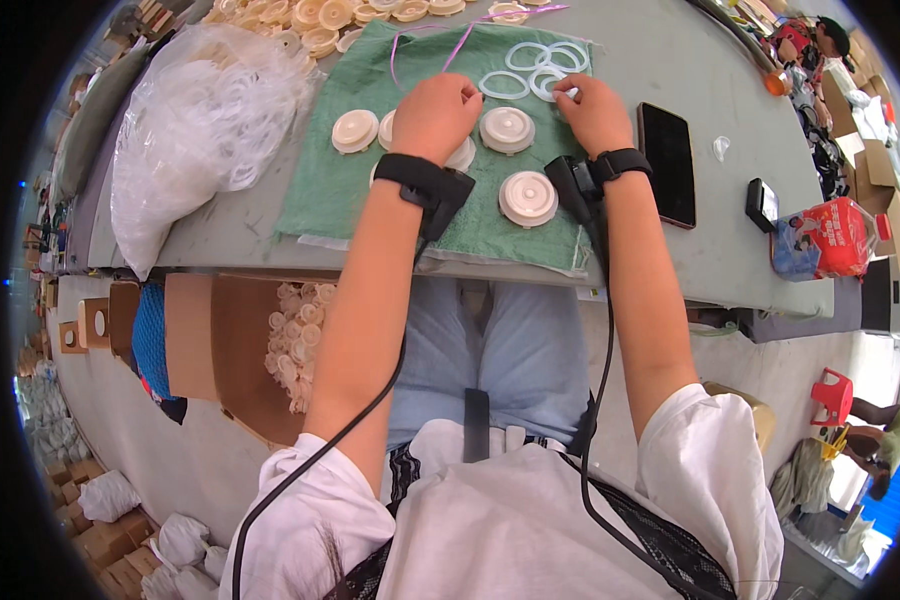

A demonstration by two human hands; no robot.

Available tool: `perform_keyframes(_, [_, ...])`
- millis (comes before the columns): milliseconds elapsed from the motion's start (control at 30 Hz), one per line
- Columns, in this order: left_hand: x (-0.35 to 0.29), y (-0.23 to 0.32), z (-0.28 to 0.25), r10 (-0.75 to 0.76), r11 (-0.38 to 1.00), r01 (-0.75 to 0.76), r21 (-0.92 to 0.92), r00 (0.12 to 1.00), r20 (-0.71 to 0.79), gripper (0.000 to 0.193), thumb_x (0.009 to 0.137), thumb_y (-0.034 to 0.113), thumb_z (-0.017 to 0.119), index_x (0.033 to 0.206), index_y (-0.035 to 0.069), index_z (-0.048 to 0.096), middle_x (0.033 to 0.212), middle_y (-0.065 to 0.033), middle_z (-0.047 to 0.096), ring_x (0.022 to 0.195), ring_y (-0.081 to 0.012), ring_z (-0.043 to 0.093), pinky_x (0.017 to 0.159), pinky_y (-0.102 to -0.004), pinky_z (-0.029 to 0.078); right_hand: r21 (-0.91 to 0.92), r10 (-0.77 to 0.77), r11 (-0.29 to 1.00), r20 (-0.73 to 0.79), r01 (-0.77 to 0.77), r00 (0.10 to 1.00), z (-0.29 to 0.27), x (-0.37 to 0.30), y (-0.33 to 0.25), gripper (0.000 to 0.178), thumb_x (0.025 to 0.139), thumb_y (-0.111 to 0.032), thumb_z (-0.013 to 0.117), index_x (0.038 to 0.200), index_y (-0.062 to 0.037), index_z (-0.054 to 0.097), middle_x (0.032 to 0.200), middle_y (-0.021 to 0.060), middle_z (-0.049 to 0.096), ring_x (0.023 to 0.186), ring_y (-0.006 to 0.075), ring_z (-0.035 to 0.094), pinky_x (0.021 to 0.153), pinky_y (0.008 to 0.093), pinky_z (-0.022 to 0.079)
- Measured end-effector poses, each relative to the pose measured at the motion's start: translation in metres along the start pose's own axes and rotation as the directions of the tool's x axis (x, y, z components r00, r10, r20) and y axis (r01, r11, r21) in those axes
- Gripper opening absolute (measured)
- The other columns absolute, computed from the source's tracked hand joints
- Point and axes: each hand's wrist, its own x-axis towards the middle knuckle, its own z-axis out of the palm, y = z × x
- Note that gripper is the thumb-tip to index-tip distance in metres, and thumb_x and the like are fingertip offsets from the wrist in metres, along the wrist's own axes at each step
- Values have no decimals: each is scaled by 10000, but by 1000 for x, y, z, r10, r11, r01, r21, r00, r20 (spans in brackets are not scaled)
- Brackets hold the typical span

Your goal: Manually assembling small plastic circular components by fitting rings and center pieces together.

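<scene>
A green woven cloth (310, 200) lies on the table under both hands. My left hand (438, 118) hovers over the lids near its middle, thumb and fingertips pressed together; whatever they hold, if anything, is too small to make out. At the cloth's far right, my right hand (600, 118) pinches the edge of a thin white ring (548, 84). More translucent rings (505, 85) lie loose beside it. Between and below the hands sit round cream plastic lids (507, 130), another lid (528, 199) nearer me, and one at the left (355, 131). My left hand and wrist partly cover several others.
A clear plastic bag of rings (205, 130) stands at the left. Many cream lids (320, 40) are heaped at the far edge, near a pink ribbon (460, 45). Rightward lie a phone (667, 165), a small black box (762, 205) and a red-blue package (825, 240). A carton (225, 340) holds cream parts below.
</scene>
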Motion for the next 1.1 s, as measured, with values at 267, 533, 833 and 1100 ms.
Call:
perform_keyframes(267, [-41,28,-12,5,988,-26,-152,990,-140,169,802,177,599,875,32,647,863,-124,655,810,-290,617,715,-382,480,-44,13,999,-5,-13,1000,-3,-3,-11,221,792,-306,645,984,-199,673,876,102,675,861,303,631,725,416,496])
perform_keyframes(533, [-66,37,-11,-64,926,-44,-375,961,-270,218,820,140,603,1005,26,619,885,-91,646,783,-194,614,679,-325,481,355,-55,926,-202,125,978,-5,0,-15,169,854,-241,622,951,-111,666,762,62,667,650,178,609,587,293,474])
perform_keyframes(833, [-65,31,-22,-283,383,180,-906,957,70,337,891,83,563,1194,-55,508,925,-108,667,754,-123,628,712,-215,489,833,-412,554,287,-12,865,-22,-15,-34,199,868,-153,624,1019,-24,622,791,36,666,685,87,607,599,223,475])
perform_keyframes(1100, [-84,37,-33,-200,621,279,-732,960,196,391,854,67,601,1207,-64,495,836,-76,667,745,-106,618,700,-208,481,698,-465,713,539,-63,702,-43,-25,-41,369,820,-146,673,1153,-29,569,752,14,644,672,64,589,590,213,459])
